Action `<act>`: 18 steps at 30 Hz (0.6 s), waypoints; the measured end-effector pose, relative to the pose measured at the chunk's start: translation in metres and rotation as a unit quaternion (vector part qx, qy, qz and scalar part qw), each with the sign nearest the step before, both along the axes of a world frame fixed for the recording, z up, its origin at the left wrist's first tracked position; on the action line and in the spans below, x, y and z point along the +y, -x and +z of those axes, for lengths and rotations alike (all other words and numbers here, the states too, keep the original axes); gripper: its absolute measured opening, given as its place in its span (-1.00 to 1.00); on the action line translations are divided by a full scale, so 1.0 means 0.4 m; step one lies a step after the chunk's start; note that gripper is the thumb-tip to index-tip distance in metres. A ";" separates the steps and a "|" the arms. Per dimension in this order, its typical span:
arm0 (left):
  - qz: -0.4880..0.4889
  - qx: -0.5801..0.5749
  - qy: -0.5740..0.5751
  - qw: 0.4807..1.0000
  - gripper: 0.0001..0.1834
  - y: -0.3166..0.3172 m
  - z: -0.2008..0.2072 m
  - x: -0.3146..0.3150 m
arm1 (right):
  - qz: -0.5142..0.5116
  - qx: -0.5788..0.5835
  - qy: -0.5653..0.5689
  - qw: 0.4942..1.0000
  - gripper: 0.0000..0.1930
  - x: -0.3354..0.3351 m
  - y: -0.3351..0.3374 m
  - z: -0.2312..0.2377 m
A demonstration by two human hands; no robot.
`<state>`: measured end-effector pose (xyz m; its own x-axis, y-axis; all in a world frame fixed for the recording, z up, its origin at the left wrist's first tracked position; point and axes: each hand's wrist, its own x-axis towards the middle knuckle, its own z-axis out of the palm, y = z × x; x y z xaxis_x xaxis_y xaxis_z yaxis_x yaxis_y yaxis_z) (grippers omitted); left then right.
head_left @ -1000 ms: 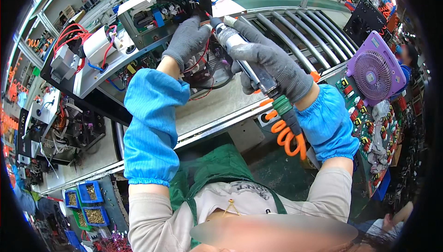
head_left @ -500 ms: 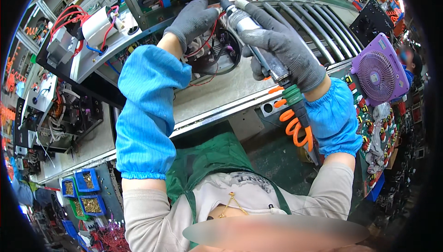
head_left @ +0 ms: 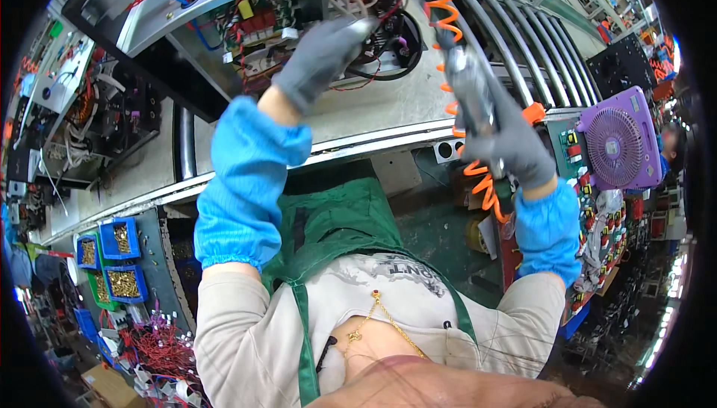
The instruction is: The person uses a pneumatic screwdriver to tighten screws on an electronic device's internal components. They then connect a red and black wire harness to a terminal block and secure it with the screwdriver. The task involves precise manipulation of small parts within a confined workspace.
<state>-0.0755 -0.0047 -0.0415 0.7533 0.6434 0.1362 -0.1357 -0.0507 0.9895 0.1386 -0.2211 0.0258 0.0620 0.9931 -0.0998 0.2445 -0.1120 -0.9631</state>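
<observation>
Ideally held clear of the orange coil (head_left: 489,200), the silver tool (head_left: 475,93) is clasped by the right hand (head_left: 515,139), right of the open electronics unit (head_left: 258,23); left hand (head_left: 321,62) at its front, grip too blurred to tell.

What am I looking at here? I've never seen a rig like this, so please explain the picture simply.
There is no robot: these are a person's own two hands in grey gloves. The camera sits on the head and looks down, and its wide lens bends straight edges. The right hand grips a silver tool. The left hand is blurred near an open unit on the bench; whether it holds anything, I can't tell. At the picture's left, blue trays hold brass-coloured parts; at its right stands a purple fan.
</observation>
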 end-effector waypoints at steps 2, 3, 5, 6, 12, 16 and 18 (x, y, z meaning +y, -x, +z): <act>-0.193 -0.238 0.430 0.849 -0.51 0.126 -0.207 0.072 | 0.085 -0.137 0.098 0.982 -0.10 -0.029 -0.023 -0.067; 0.030 -0.229 0.403 0.885 -0.40 0.123 -0.182 -0.019 | 0.116 -0.169 0.117 0.972 -0.16 -0.049 -0.042 -0.112; 0.069 -0.273 0.481 0.830 -0.41 0.166 -0.193 -0.075 | 0.212 -0.262 0.155 0.929 -0.21 -0.050 -0.048 -0.159; 0.089 -0.295 0.518 0.798 -0.42 0.190 -0.200 -0.085 | 0.244 -0.282 0.199 0.906 -0.22 -0.041 -0.044 -0.175; 0.139 -0.320 0.353 0.868 -0.71 0.366 -0.393 -0.126 | 0.331 -0.550 0.101 0.761 -0.46 0.095 -0.092 -0.364; 0.354 -0.217 0.284 0.864 -0.64 0.588 -0.338 -0.210 | 0.350 -0.607 0.297 0.649 -0.55 0.220 -0.007 -0.339; 0.460 -0.092 0.193 0.862 -0.61 0.729 -0.296 -0.271 | 0.346 -0.631 0.304 0.625 -0.55 0.260 -0.015 -0.380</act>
<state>-0.3672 -0.1132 -0.1598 -0.1107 0.9810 -0.1596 -0.3699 0.1084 0.9227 0.1445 -0.1171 -0.1263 0.0482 0.6276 -0.7771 0.9583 0.1904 0.2131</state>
